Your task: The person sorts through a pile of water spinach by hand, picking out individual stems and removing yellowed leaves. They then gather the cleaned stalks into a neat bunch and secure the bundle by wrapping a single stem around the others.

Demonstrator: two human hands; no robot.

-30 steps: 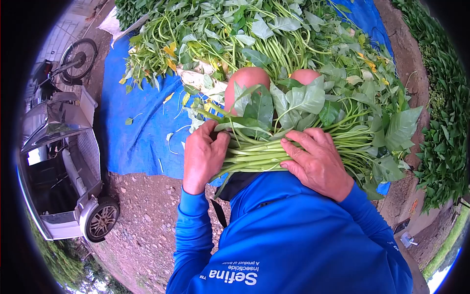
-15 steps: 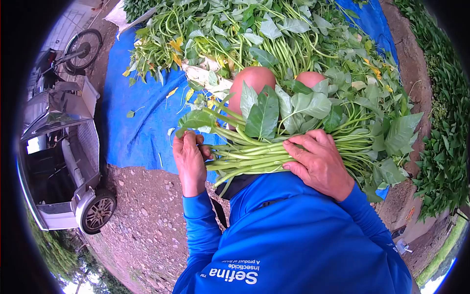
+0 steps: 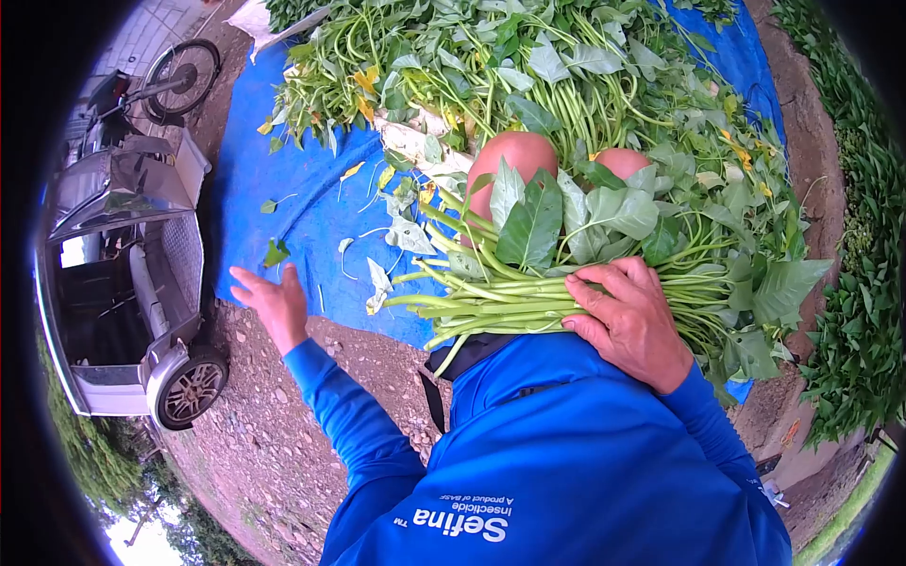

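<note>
A bundle of long green stems (image 3: 510, 300) with broad leaves lies across my lap, below my bare knees. My right hand (image 3: 628, 316) rests over the stems, its fingers laid across them and pressing them together. Out to the left, my left hand (image 3: 274, 297) has its fingers spread and holds nothing. Just above its fingertips is a small green leaf (image 3: 276, 253), apart from the hand. The cut stem ends point left.
A blue tarp (image 3: 255, 179) bears a large heap of leafy stems (image 3: 585, 75) and scattered leaves. A vehicle (image 3: 123, 283) and a motorcycle wheel (image 3: 184, 80) stand at the left. Gravel (image 3: 274, 443) covers the ground; leafy plants (image 3: 854, 311) line the right.
My left hand has moved left, away from the stem ends, and its fingers have opened. A leaf that was at its fingers is now apart from it. My right hand stays on the bundle.
</note>
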